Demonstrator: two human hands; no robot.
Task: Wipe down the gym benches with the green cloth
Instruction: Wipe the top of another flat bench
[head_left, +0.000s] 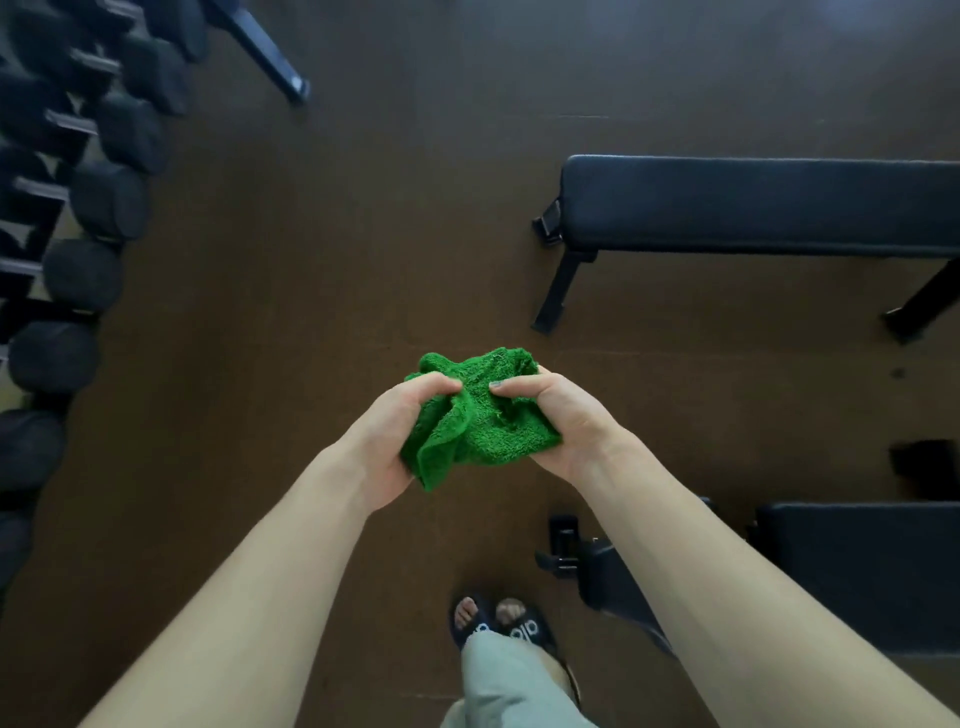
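A crumpled green cloth (480, 418) is bunched between both hands over the brown floor, at the middle of the view. My left hand (387, 441) grips its left side with the thumb on top. My right hand (561, 415) grips its right side, thumb pressed into the folds. A dark padded gym bench (758, 205) stands ahead to the right, apart from the cloth. A second dark bench (872, 571) sits at the lower right, beside my right forearm.
A rack of black dumbbells (98, 197) runs along the left edge. A dark metal leg (270, 57) slants at the top. My feet in black slides (498, 626) stand on the floor (311, 291) below the hands.
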